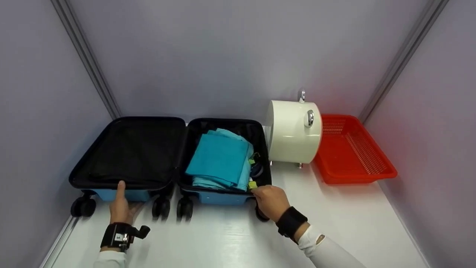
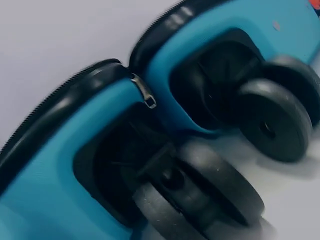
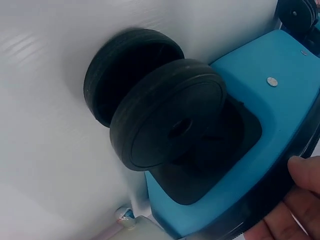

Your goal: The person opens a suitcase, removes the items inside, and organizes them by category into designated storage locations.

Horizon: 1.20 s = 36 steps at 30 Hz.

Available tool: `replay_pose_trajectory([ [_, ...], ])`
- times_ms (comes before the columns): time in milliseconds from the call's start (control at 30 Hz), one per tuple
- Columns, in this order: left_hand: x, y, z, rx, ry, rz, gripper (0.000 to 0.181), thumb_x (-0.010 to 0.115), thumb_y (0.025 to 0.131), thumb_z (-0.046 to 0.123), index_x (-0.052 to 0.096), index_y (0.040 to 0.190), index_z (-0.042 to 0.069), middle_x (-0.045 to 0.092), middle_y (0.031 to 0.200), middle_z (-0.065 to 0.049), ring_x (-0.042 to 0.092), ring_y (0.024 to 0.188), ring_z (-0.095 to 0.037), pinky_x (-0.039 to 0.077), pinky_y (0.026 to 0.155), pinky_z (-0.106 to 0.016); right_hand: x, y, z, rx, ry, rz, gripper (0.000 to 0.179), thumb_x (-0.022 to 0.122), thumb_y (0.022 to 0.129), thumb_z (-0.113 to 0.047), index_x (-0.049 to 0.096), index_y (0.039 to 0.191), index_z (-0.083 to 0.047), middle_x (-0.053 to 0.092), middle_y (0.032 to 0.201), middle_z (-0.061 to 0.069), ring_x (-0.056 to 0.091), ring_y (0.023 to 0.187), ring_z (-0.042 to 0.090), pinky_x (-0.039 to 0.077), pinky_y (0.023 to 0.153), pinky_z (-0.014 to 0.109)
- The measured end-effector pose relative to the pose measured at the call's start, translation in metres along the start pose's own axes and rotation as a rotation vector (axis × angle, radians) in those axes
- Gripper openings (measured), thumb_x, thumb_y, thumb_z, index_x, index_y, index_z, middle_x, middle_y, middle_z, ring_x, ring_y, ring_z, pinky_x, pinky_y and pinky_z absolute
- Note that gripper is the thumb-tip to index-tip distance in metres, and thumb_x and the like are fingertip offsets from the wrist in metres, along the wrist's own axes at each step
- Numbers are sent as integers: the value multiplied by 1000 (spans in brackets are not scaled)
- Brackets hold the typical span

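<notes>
A blue suitcase (image 1: 130, 149) with a black lining lies spread open, wheels towards me. In its right half sit folded teal cloths (image 1: 219, 158), with small dark and yellow-green items (image 1: 253, 184) beside them. My left hand (image 1: 121, 208) holds the near side of the left half, thumb up at the black rim and fingers lower against the blue shell; it is out of sight in the left wrist view. My right hand (image 1: 273, 203) grips the rim of the right half at its near right corner. The right wrist view shows its thumb and fingers (image 3: 305, 172) at that rim, beside a black wheel (image 3: 170, 115).
A cream cylindrical container (image 1: 295, 132) with chrome handles lies on its side, close to the suitcase's right. Beyond it stands a red plastic basket (image 1: 359, 176) with perforated sides. Grey panel walls (image 1: 238, 56) enclose the white table (image 1: 223, 242) at the back and sides.
</notes>
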<state>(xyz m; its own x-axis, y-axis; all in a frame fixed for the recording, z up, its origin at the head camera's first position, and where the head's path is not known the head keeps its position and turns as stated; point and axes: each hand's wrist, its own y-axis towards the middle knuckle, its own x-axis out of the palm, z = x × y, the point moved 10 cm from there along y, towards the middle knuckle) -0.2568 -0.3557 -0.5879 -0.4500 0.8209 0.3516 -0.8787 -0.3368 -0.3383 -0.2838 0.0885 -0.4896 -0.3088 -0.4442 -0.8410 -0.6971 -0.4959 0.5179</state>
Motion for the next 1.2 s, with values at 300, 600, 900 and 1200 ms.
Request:
replay_pose_trajectory([
  [300, 20, -13, 21, 202, 275, 224, 89, 46, 114, 50, 9, 170, -8, 9, 178, -29, 16, 167, -42, 22, 135, -52, 9, 6, -5, 10, -27, 35, 9, 79, 93, 0, 85, 97, -6, 84, 93, 6, 79, 82, 23, 65, 73, 39],
  [600, 174, -67, 48, 1019, 1136, 21, 56, 77, 101, 20, 61, 150, -3, 35, 168, -37, 28, 158, -60, 25, 126, -76, 14, 17, 6, 7, 30, -23, 9, 78, 98, -5, 83, 106, -5, 83, 101, 9, 78, 92, 28, 64, 82, 42],
  [900, 235, -56, -11, 974, 1496, -365, 33, 57, 113, 22, 74, 135, 4, 70, 140, -22, 65, 131, -45, 51, 112, -62, -64, 19, 73, 201, 47, 336, 11, 78, 91, -3, 70, 99, -1, 69, 90, 15, 65, 83, 32, 56, 73, 46],
  [1200, 236, -43, -22, 987, 1532, -279, 35, 53, 114, 27, 76, 134, 9, 70, 142, -19, 64, 131, -42, 52, 103, -60, -116, -22, 205, 717, 147, 334, 29, 56, 99, -3, 57, 125, 8, 57, 122, 28, 56, 107, 43, 53, 95, 56],
])
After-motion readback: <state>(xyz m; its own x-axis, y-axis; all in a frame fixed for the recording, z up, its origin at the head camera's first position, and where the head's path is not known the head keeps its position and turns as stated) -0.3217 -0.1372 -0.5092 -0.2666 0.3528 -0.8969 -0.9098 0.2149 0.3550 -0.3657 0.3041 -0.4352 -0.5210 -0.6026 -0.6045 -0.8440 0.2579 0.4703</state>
